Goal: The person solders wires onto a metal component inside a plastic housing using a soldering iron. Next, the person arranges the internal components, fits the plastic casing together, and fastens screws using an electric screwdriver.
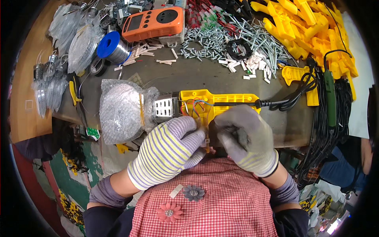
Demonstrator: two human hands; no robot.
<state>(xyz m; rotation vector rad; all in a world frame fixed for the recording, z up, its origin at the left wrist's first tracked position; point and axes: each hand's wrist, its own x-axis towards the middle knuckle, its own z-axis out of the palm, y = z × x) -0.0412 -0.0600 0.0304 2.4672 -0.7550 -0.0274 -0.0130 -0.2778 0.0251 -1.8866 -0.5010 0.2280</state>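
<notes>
Seen from above, a person in striped knit work gloves works at the near edge of a cluttered grey workbench (205, 77). In front of them lies an open yellow plastic tool housing (209, 103), its inside facing up, with red and blue wires showing in it and a perforated metal barrel at its left end that runs into a clear bubble-wrap bag (120, 108). A black power cord (276, 103) leaves the housing to the right. The left hand (167, 152) rests against the lower left part of the housing with its fingers curled onto the handle section, gripping it. The right hand (244, 142) is closed over the lower right part of the handle, its fingers bent inward; whether it pinches some small part cannot be told. The two hands almost touch over the handle. Farther back on the bench lie an orange meter (154, 23), a blue spool of solder wire (112, 46), a heap of silver screws (233, 37) and small white pieces. A pile of more yellow housings (312, 23) fills the far right corner, with a green-handled tool (329, 94) beside it.
</notes>
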